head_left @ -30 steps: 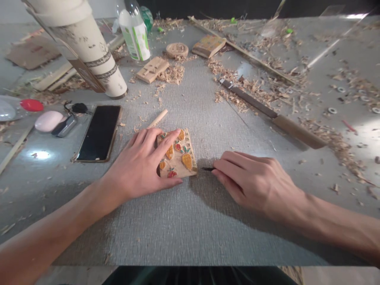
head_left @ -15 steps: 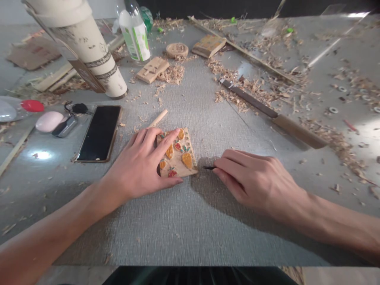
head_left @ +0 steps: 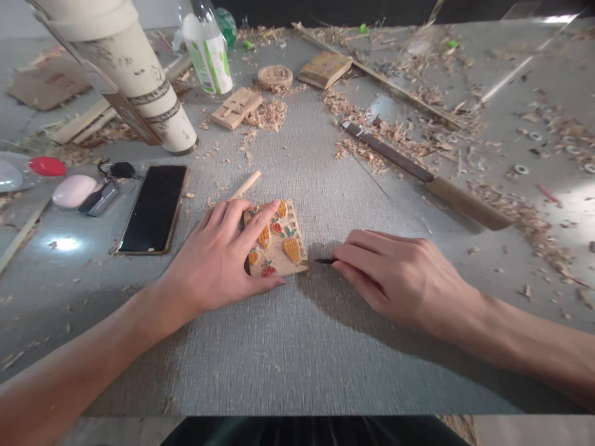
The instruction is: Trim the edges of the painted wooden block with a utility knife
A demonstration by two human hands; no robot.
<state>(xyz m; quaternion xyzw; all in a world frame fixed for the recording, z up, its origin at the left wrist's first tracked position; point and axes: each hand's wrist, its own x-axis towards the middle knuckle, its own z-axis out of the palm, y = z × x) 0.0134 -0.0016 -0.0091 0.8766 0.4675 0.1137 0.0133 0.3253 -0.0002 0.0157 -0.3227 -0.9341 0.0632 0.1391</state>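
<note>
A small square carved wooden block [head_left: 282, 254] lies on the grey table with raised yellow and red fruits and green leaves on its face. My left hand [head_left: 223, 257] grips it from the left, the thumb along the near edge and the index finger across the top; its left side is hidden. To the right, my right hand [head_left: 390, 272] is closed around a thin tool with a dark pointed tip [head_left: 324, 261]. Only that tip shows, just short of the block's right edge and apart from it. A short wooden stick [head_left: 246, 184] lies beyond my left fingers.
A phone [head_left: 155, 209], keys and a pale cup [head_left: 139, 80] stand or lie to the left. Farther back are a bottle [head_left: 209, 59] and carved wood pieces [head_left: 237, 107]. A long saw-like blade with a wooden handle [head_left: 467, 202] rests at right among wood shavings.
The whole view has shifted very slightly. Both hands, the block and the tool keep nearly the same places.
</note>
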